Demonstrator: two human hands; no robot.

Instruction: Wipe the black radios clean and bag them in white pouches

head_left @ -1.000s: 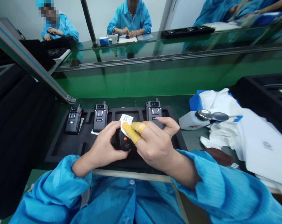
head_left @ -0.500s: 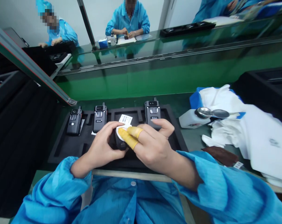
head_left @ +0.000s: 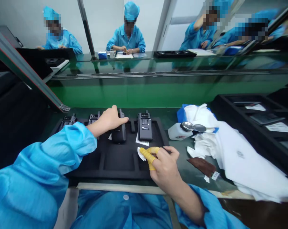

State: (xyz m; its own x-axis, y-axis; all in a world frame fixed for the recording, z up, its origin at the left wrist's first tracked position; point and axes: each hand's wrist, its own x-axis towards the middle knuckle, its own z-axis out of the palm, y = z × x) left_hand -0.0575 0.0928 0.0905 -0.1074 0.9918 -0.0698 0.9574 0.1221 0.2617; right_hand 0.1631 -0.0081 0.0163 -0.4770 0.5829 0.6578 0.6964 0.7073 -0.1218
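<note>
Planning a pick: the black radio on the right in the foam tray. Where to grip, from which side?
Probably by the two long sides of the black radio, coming from above. Its straight, narrow body gives the fingers flat faces, and the stub on top looks too small to grip. Stay on its right, as the left hand is on the neighbouring radio.

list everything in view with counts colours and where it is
handheld radios: four, black, in the tray
foam tray: one, black, on the bench
paper slip: one, white, in the tray
wipe: one, white, in the right fingers
dispenser bottle: one, white, right of the tray
cloth pile: one, white, right of the bottle
pad: one, brown, beside the cloth
people: four, blue gowns, beyond the glass, some perhaps reflections
left hand: one, bare, gripping a radio
right hand: one, holding the wipe
finger cots: two, yellow, on the right hand
</note>
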